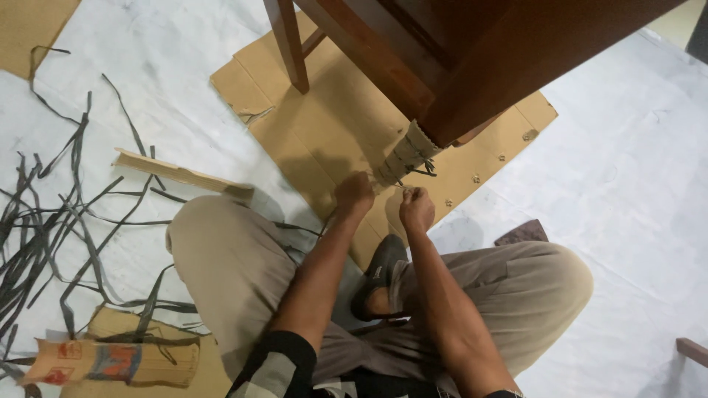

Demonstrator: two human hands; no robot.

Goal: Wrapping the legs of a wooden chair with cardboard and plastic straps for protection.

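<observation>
The person sits cross-legged on the floor, both fists at the foot of a wooden furniture leg (472, 88). The cardboard wrapping (407, 156) is already round that leg, bound with dark strapping. The left hand (355, 194) and right hand (417, 208) are closed, seemingly pinching a strap end, though it is too small to tell. Loose black straps (66, 221) lie well apart, unused.
</observation>
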